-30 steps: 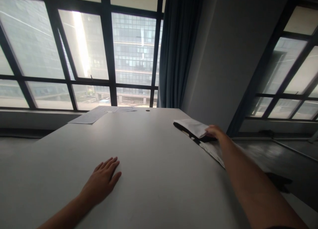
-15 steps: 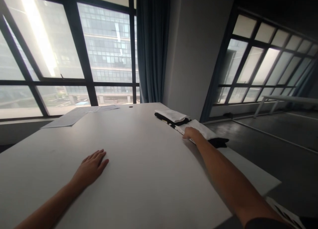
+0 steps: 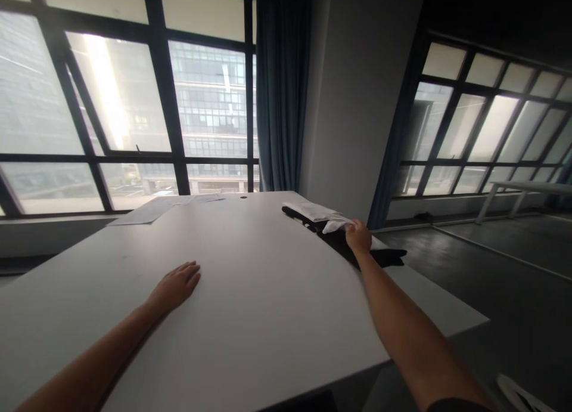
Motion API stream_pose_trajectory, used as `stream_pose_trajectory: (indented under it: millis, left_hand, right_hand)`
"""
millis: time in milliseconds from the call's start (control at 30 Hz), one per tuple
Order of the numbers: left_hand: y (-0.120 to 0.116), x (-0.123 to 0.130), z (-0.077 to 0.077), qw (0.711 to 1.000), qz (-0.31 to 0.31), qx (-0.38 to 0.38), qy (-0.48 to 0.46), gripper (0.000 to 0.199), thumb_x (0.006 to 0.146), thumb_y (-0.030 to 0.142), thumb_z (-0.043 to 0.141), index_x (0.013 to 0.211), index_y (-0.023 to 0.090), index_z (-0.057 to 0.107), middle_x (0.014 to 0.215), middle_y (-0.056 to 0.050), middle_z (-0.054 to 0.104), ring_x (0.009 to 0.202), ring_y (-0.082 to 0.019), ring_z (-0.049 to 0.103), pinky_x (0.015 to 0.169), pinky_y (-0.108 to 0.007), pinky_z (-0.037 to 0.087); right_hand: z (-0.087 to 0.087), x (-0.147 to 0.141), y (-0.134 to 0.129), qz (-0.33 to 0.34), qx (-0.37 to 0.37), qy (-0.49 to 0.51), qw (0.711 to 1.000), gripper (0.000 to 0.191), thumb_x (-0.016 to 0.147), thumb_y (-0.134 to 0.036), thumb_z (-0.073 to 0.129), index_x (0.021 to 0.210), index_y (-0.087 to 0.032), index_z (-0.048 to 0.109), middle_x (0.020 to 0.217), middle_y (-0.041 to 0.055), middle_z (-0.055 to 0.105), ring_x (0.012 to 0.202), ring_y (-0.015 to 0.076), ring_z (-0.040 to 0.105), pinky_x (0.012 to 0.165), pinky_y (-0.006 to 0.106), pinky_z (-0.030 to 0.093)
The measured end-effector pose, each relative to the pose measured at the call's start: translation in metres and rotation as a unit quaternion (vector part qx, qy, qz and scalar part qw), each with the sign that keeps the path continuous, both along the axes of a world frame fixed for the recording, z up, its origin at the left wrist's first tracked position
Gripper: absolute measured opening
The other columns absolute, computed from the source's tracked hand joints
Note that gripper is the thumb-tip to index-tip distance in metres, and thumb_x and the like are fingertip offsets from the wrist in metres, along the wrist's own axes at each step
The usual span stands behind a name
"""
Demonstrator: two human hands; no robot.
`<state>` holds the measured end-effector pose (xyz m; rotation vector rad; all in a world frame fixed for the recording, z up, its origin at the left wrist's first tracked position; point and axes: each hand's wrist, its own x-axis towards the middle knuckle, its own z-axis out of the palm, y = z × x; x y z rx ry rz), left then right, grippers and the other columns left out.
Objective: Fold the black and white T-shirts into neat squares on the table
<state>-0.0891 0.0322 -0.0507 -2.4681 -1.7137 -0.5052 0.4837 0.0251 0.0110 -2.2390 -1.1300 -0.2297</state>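
Observation:
My left hand (image 3: 176, 285) lies flat on the white table (image 3: 250, 293), fingers stretched out and holding nothing. At the table's right edge, my right hand (image 3: 358, 238) is closed on a white cloth (image 3: 337, 222), whose edge is lifted and bunched at the fingers. Under and beside it lies black cloth (image 3: 388, 257), partly hidden by my right hand and forearm. A folded white piece (image 3: 308, 210) with a black underside lies just behind, at the far end of the pile.
Sheets of paper (image 3: 147, 211) lie at the table's far left, near the windows. A small dark round hole (image 3: 243, 197) is at the far edge. Beyond are a blue curtain (image 3: 283, 102), a pillar and another white table (image 3: 531, 187).
My right hand has lifted the white cloth's near part up and back, uncovering black cloth beneath. My left hand stays on the table, its fingers closer together. The view has shifted slightly.

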Motion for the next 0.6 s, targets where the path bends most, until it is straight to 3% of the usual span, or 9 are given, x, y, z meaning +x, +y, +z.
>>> stream_pose_trajectory:
  millis: [100, 233, 333, 433, 500, 600]
  left_hand:
    - [0.002, -0.002, -0.003, 1.0, 0.0, 0.004, -0.013, 0.054, 0.091, 0.048, 0.033, 0.124, 0.02, 0.067, 0.139, -0.007, 0.061, 0.131, -0.023, 0.054, 0.113, -0.038, 0.039]
    - [0.0, 0.0, 0.002, 1.0, -0.005, 0.001, -0.015, 0.055, 0.091, 0.048, 0.033, 0.123, 0.019, 0.067, 0.139, -0.008, 0.061, 0.131, -0.024, 0.054, 0.113, -0.039, 0.039]
    - [-0.011, 0.008, 0.014, 1.0, -0.008, -0.011, -0.009, 0.055, 0.092, 0.044, 0.033, 0.125, 0.014, 0.065, 0.139, -0.013, 0.06, 0.131, -0.028, 0.054, 0.113, -0.042, 0.04]
    - [-0.025, 0.016, 0.023, 1.0, -0.005, -0.025, -0.006, 0.055, 0.095, 0.039, 0.032, 0.127, 0.007, 0.063, 0.141, -0.018, 0.057, 0.131, -0.03, 0.053, 0.114, -0.042, 0.038]
    - [-0.029, 0.018, 0.025, 1.0, 0.002, -0.028, -0.006, 0.051, 0.096, 0.037, 0.034, 0.13, 0.011, 0.062, 0.143, -0.013, 0.056, 0.134, -0.025, 0.051, 0.115, -0.036, 0.036]
    - [-0.025, 0.012, 0.023, 0.999, 0.025, -0.038, -0.006, 0.047, 0.096, 0.037, 0.04, 0.13, 0.015, 0.063, 0.144, -0.01, 0.056, 0.134, -0.022, 0.05, 0.114, -0.033, 0.036]
  right_hand:
    - [-0.004, -0.003, 0.003, 0.044, -0.04, -0.009, 0.998, 0.046, 0.092, -0.036, 0.05, 0.133, -0.019, 0.06, 0.124, 0.0149, 0.066, 0.116, 0.0295, 0.06, 0.094, 0.037, 0.046]
    - [-0.012, -0.01, 0.004, 0.095, -0.119, -0.072, 0.986, 0.066, 0.075, -0.048, 0.072, 0.135, -0.023, 0.058, 0.136, 0.0186, 0.057, 0.126, 0.0392, 0.051, 0.1, 0.055, 0.041]
    - [-0.011, -0.013, 0.001, 0.113, -0.15, -0.061, 0.98, 0.049, 0.081, -0.042, 0.066, 0.128, -0.027, 0.063, 0.133, 0.018, 0.06, 0.124, 0.0389, 0.054, 0.098, 0.057, 0.042]
    - [-0.007, -0.009, -0.005, 0.096, -0.115, -0.027, 0.988, 0.036, 0.087, -0.034, 0.053, 0.119, -0.028, 0.069, 0.122, 0.0188, 0.067, 0.119, 0.0362, 0.06, 0.096, 0.053, 0.047]
    - [-0.008, 0.0, -0.004, 0.08, -0.101, -0.008, 0.992, 0.045, 0.089, -0.037, 0.044, 0.125, -0.023, 0.067, 0.122, 0.0274, 0.064, 0.121, 0.0397, 0.058, 0.093, 0.055, 0.048]
    - [-0.017, 0.019, 0.011, -0.009, 0.033, 0.108, 0.994, 0.058, 0.085, -0.052, 0.039, 0.136, -0.033, 0.058, 0.124, 0.0306, 0.06, 0.127, 0.0349, 0.054, 0.095, 0.049, 0.046]
